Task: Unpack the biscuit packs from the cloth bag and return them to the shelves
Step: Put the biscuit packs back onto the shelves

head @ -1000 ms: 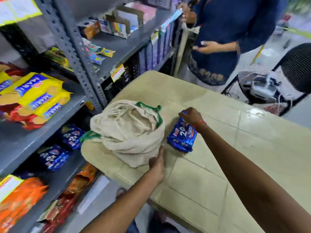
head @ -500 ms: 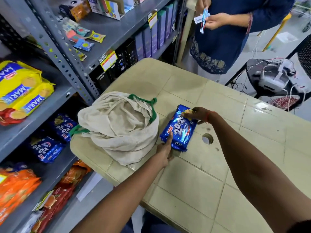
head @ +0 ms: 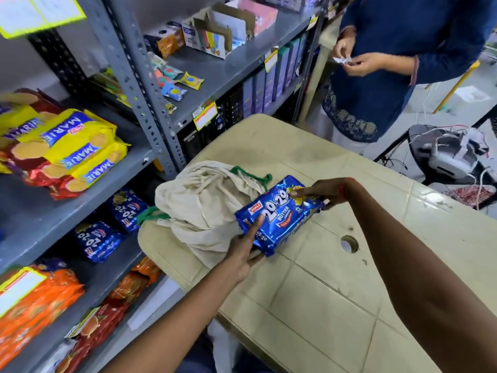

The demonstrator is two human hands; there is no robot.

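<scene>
1. One blue 20-20 biscuit pack (head: 278, 218) held above the table (head: 336, 286), just right of the cloth bag (head: 204, 208).
2. Left hand (head: 243, 253) grips its near end, thumb on top; right hand (head: 322, 191) pinches the far end.
3. Two matching packs (head: 113, 224) sit on the shelf (head: 88, 200) left of the bag.

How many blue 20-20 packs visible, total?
3. One held in both hands, above the table beside the cloth bag. Two lie on the shelf left of the table: one nearer the bag, one further left. More may be hidden inside the bag.
</scene>
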